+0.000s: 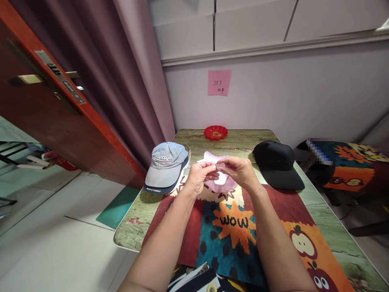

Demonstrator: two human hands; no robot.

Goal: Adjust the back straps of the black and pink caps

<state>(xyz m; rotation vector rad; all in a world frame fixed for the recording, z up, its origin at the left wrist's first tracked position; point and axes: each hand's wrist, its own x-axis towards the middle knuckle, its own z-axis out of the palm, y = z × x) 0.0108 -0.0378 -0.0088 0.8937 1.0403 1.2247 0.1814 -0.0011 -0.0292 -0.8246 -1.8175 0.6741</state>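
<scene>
The printed WOW mat point(234, 221) covers the counter point(133, 233) toward six o'clock. At the clock's centre, the left hand point(198, 176) and right hand point(241, 172) each have a fingertip grip closed on a small strap-like piece point(216, 166), too tiny to make out fully; a loose pinch could let it slip. The pink cap point(220, 187) sits there too, partly hidden by the fingers; an uneven tug could twist it if the piece is attached. A wide sweep sideways could knock the grey-blue baseball cap point(165, 160) at nine or the black baseball cap point(275, 162) at three. The red scalloped dish point(215, 133), at twelve, seems safer.
</scene>
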